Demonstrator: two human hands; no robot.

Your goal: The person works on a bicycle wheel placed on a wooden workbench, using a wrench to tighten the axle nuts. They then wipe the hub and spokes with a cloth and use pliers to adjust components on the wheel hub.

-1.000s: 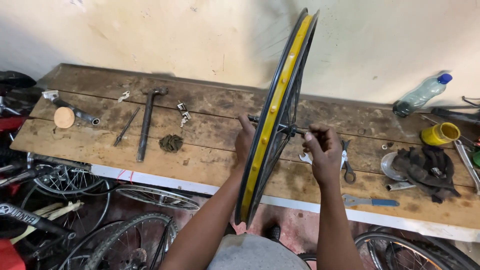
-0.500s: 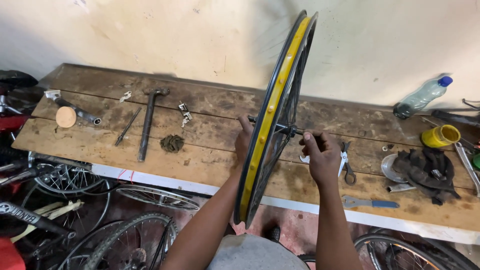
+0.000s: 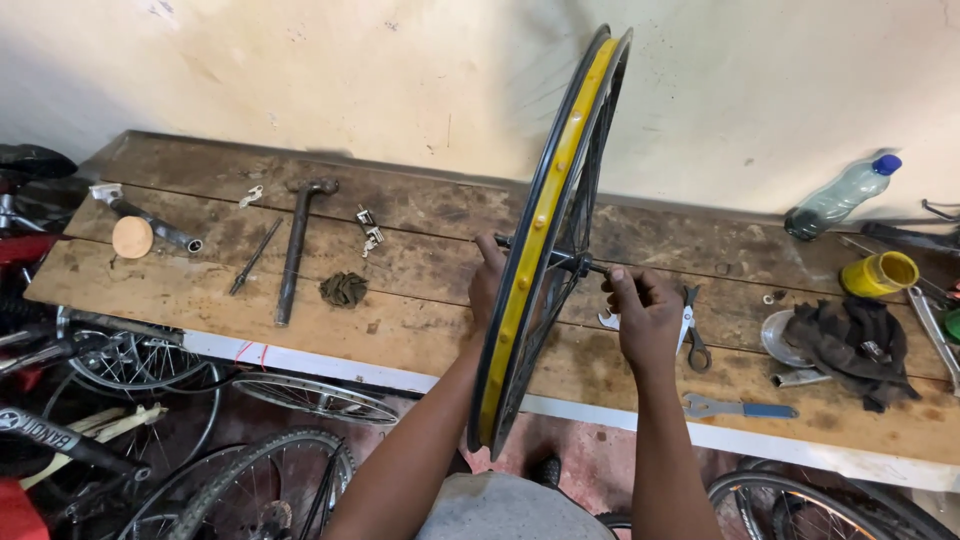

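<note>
A bicycle wheel (image 3: 545, 215) with a black rim and yellow rim tape stands upright, edge-on to me, over the wooden workbench (image 3: 420, 300). My left hand (image 3: 487, 278) grips the left end of the wheel's axle at the hub. My right hand (image 3: 641, 310) pinches the right end of the axle (image 3: 592, 266), fingers closed around it. Both arms reach up from below, one on each side of the rim.
On the bench lie a hammer (image 3: 297, 245), a thin rod (image 3: 255, 257), a dark rag wad (image 3: 344, 289), scissors (image 3: 692, 325), a blue-handled spanner (image 3: 740, 408), a dark cloth (image 3: 850, 338), a yellow cup (image 3: 879, 273) and a plastic bottle (image 3: 840, 196). Bicycle wheels (image 3: 240, 480) crowd the floor below.
My right hand has shifted slightly on the axle end, fingers turning around it. The wheel and my left hand stay in place.
</note>
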